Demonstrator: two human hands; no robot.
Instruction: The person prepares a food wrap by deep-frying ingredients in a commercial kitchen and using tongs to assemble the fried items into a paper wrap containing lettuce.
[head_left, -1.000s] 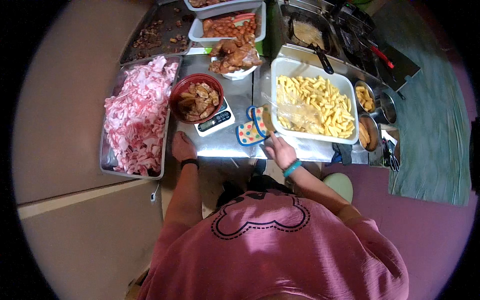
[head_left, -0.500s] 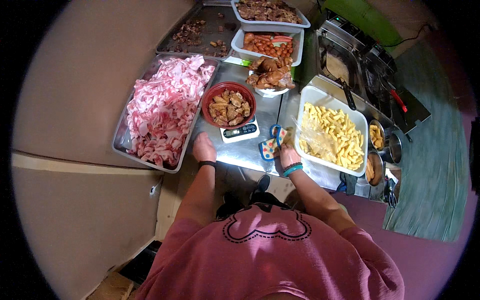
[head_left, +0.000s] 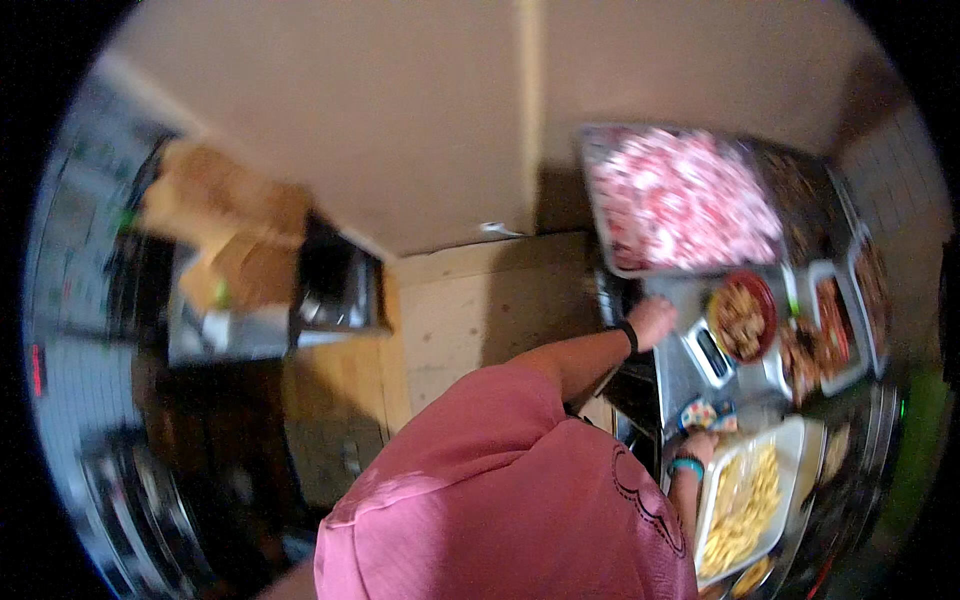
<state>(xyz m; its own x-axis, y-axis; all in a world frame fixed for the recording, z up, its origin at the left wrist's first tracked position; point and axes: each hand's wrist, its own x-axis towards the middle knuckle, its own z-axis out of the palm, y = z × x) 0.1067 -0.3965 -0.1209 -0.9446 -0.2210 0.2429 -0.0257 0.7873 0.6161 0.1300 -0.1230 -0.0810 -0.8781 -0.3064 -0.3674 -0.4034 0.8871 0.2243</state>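
Observation:
My left hand [head_left: 655, 322], with a black band at its wrist, is at the steel counter's front edge, near a kitchen scale [head_left: 710, 352]. On the scale sits a dark red bowl [head_left: 768, 305] of browned meat pieces. A dotted oven mitt [head_left: 697, 413] with blue trim lies at the fingers of my right hand [head_left: 697, 447]; whether they grip it is not clear. Beside that hand stands a white tub [head_left: 790, 500] of cut potato fries, partly under clear plastic. Both hands are smeared, so their fingers do not show well.
A steel tray [head_left: 612, 262] piled with raw sliced pink meat stands against the wall. Further along are a dark baking tray [head_left: 800, 200], a tub [head_left: 850, 370] of sausages and a fryer [head_left: 870, 450]. Brown cardboard [head_left: 240, 260] lies on a unit across the wooden floor [head_left: 440, 300].
My view has swung left, so the counter now lies at the right side and the cardboard has come in at the left. Both hands stay at the counter.

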